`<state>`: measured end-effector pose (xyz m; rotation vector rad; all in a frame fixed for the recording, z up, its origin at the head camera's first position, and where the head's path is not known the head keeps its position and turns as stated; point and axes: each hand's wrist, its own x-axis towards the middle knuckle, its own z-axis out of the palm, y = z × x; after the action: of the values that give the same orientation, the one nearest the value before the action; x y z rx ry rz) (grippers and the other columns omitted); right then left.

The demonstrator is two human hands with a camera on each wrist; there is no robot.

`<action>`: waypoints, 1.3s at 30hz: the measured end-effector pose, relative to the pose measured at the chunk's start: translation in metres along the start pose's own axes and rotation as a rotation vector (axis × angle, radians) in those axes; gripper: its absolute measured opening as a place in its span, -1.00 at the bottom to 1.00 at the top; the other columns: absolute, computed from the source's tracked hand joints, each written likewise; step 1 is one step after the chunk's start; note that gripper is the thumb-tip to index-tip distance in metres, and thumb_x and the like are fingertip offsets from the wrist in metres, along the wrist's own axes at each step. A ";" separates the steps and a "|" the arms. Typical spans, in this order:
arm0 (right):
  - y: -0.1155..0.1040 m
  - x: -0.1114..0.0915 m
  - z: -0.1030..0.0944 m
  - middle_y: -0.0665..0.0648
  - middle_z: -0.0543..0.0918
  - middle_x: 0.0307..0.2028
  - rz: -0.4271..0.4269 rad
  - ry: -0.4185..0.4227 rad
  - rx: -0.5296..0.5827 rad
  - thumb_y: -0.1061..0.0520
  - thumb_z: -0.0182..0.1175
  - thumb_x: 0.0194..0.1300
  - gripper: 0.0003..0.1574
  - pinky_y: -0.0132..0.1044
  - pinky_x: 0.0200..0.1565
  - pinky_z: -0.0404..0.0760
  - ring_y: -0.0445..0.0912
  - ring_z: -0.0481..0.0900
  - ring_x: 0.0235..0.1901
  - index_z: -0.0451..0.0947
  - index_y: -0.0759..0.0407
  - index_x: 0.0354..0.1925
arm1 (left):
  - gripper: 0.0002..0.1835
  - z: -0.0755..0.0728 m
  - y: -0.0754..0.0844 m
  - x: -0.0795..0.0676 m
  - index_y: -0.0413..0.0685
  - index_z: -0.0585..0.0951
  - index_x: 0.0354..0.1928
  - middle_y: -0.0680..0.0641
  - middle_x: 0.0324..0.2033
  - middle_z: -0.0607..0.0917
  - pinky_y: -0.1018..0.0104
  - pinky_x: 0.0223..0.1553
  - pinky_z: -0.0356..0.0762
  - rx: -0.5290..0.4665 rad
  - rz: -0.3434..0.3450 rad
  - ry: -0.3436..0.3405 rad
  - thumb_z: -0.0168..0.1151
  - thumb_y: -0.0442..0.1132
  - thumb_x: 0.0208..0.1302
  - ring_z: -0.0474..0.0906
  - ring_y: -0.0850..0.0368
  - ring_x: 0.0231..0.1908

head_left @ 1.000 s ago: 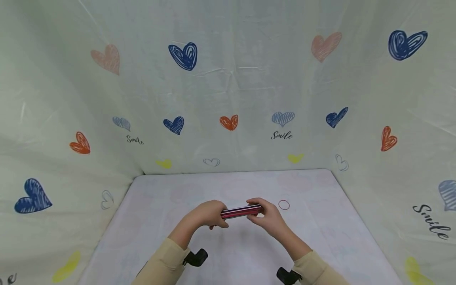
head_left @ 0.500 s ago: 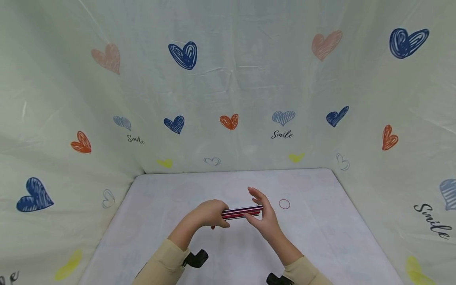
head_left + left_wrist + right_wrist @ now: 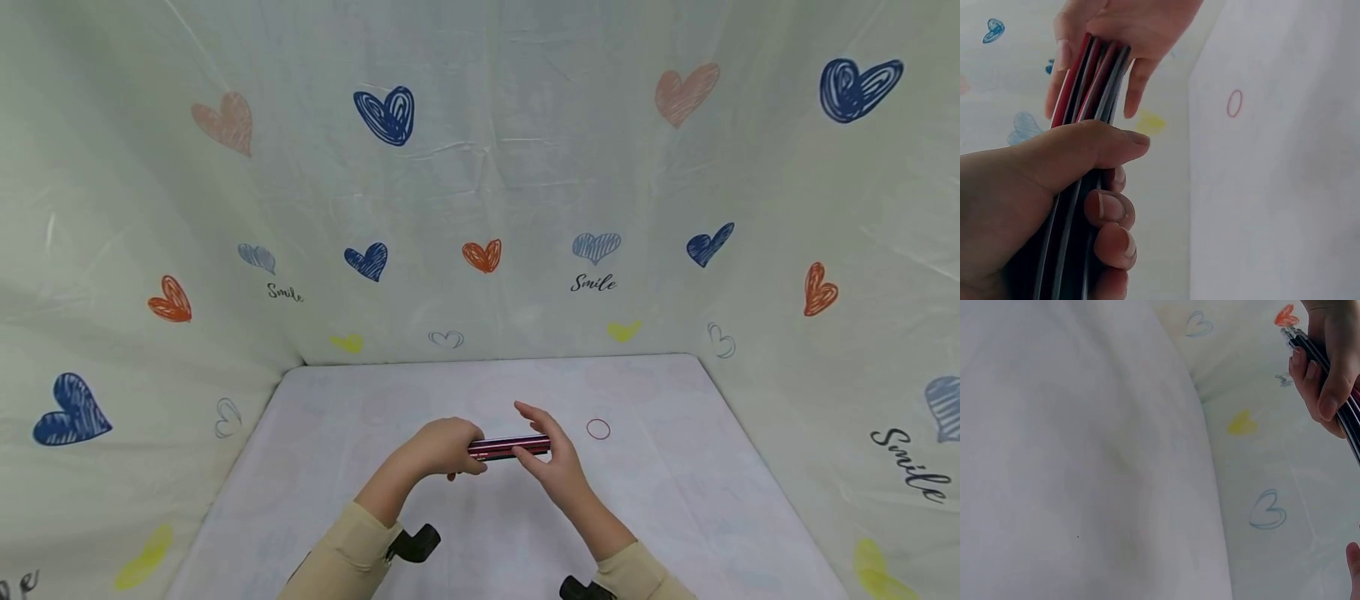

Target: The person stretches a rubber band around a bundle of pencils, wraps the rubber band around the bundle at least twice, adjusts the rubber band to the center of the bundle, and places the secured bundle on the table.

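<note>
A bundle of slim red and black pens (image 3: 498, 448) lies sideways above the table in the head view. My left hand (image 3: 441, 450) grips one end of it; thumb and curled fingers wrap the pens (image 3: 1072, 219) in the left wrist view. At the other end, my right hand (image 3: 558, 471) has its fingers extended, thumb along the near side and palm facing the pen ends. The right wrist view shows clear tips poking out past the left hand (image 3: 1335, 362). A thin red ring (image 3: 597, 439), like a rubber band, lies on the table right of my right hand.
The white-covered table (image 3: 375, 392) has a back edge and two side edges in view. A pale curtain (image 3: 487, 192) printed with hearts and "Smile" rises behind it and along both sides. Black wrist cameras (image 3: 415, 543) sit at both cuffs.
My right hand has let go of the pens' right end, fingers straightening upward, then dipped slightly. The left hand keeps its grip. The pens have levelled slightly; the red ring stays put.
</note>
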<state>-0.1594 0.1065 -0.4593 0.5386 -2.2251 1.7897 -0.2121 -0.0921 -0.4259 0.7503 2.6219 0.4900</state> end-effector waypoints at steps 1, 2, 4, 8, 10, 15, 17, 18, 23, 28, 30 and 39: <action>0.000 0.000 0.000 0.31 0.45 0.24 0.004 -0.003 -0.007 0.36 0.28 0.22 -0.32 -0.12 0.19 0.37 0.20 0.40 0.21 0.36 0.32 0.29 | -0.87 0.000 0.000 0.000 0.01 0.62 -0.41 0.13 -0.66 0.54 0.37 -0.62 0.41 -0.002 0.000 -0.002 0.40 -0.16 0.14 0.48 0.24 -0.76; 0.001 0.000 -0.001 0.31 0.46 0.24 -0.004 -0.002 -0.012 0.36 0.27 0.23 -0.34 -0.11 0.18 0.38 0.21 0.41 0.20 0.36 0.32 0.29 | -0.87 0.000 0.000 0.000 0.02 0.62 -0.40 0.12 -0.66 0.53 0.37 -0.62 0.41 -0.006 0.000 -0.004 0.39 -0.16 0.15 0.48 0.24 -0.76; 0.002 0.001 -0.001 0.35 0.46 0.23 -0.042 0.006 -0.003 0.40 0.25 0.23 -0.33 -0.12 0.19 0.39 0.22 0.39 0.21 0.33 0.38 0.29 | -0.89 0.001 -0.001 0.000 0.03 0.61 -0.40 0.12 -0.66 0.53 0.37 -0.62 0.41 -0.020 0.007 -0.008 0.37 -0.17 0.17 0.47 0.24 -0.75; 0.004 0.001 -0.003 0.43 0.42 0.23 -0.103 0.041 0.032 0.47 0.22 0.21 -0.28 -0.10 0.19 0.38 0.29 0.35 0.20 0.23 0.48 0.30 | -0.88 0.002 -0.002 0.001 0.03 0.61 -0.38 0.11 -0.66 0.53 0.37 -0.62 0.42 -0.079 0.009 -0.015 0.38 -0.17 0.18 0.46 0.23 -0.75; 0.004 0.001 -0.003 0.45 0.40 0.24 -0.116 0.054 0.043 0.48 0.20 0.21 -0.28 -0.16 0.18 0.38 0.30 0.34 0.20 0.21 0.49 0.31 | -0.88 0.003 -0.003 0.001 0.02 0.61 -0.38 0.10 -0.66 0.53 0.37 -0.63 0.42 -0.105 0.011 -0.014 0.39 -0.17 0.18 0.46 0.23 -0.75; 0.003 0.001 -0.001 0.42 0.40 0.26 -0.126 0.055 0.057 0.46 0.17 0.25 -0.31 -0.18 0.18 0.36 0.29 0.33 0.21 0.22 0.48 0.31 | -0.87 0.002 -0.004 0.002 0.03 0.61 -0.38 0.10 -0.65 0.54 0.37 -0.63 0.43 -0.129 0.020 -0.004 0.40 -0.16 0.17 0.46 0.22 -0.76; 0.002 0.001 -0.001 0.41 0.40 0.26 -0.129 0.055 0.063 0.45 0.16 0.27 -0.31 -0.17 0.19 0.35 0.29 0.33 0.21 0.21 0.46 0.32 | -0.87 0.001 -0.004 0.002 0.04 0.61 -0.38 0.11 -0.65 0.54 0.37 -0.63 0.43 -0.133 0.023 -0.003 0.40 -0.15 0.17 0.46 0.22 -0.75; 0.002 0.001 0.000 0.41 0.40 0.26 -0.127 0.057 0.066 0.45 0.15 0.28 -0.32 -0.18 0.19 0.34 0.28 0.33 0.21 0.21 0.45 0.33 | -0.87 0.001 -0.003 0.001 0.04 0.61 -0.38 0.11 -0.65 0.54 0.37 -0.63 0.43 -0.132 0.024 -0.002 0.40 -0.15 0.17 0.46 0.22 -0.75; 0.000 0.001 0.001 0.41 0.43 0.24 -0.113 0.081 0.069 0.43 0.09 0.33 -0.37 -0.22 0.20 0.30 0.29 0.33 0.21 0.23 0.41 0.33 | -0.85 -0.001 -0.001 0.001 0.05 0.58 -0.42 0.11 -0.67 0.52 0.37 -0.63 0.40 -0.115 0.038 0.007 0.39 -0.15 0.18 0.45 0.23 -0.75; 0.000 0.001 0.003 0.38 0.46 0.22 -0.057 0.089 0.074 0.38 0.08 0.37 -0.42 -0.31 0.17 0.33 0.28 0.36 0.21 0.27 0.39 0.33 | -0.84 -0.002 0.002 0.000 0.04 0.58 -0.44 0.11 -0.68 0.52 0.36 -0.63 0.40 -0.091 0.038 0.026 0.40 -0.15 0.17 0.45 0.23 -0.75; 0.001 0.001 0.003 0.39 0.47 0.20 -0.034 0.084 0.094 0.37 0.09 0.37 -0.42 -0.41 0.14 0.36 0.29 0.38 0.20 0.27 0.39 0.32 | -0.84 -0.001 0.003 0.001 0.03 0.60 -0.43 0.12 -0.67 0.53 0.36 -0.63 0.42 -0.085 0.027 0.032 0.41 -0.14 0.15 0.46 0.23 -0.75; 0.004 0.004 0.002 0.48 0.58 -0.02 0.062 0.017 0.255 0.38 0.09 0.39 -0.55 -0.41 -0.05 0.54 0.03 0.61 -0.02 0.34 0.45 0.22 | -0.81 0.004 0.004 0.004 0.02 0.64 -0.38 0.12 -0.63 0.55 0.36 -0.62 0.48 -0.073 -0.015 0.058 0.45 -0.10 0.11 0.47 0.22 -0.73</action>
<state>-0.1643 0.1051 -0.4617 0.5042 -2.0356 2.1171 -0.2115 -0.0859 -0.4291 0.7023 2.6452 0.6086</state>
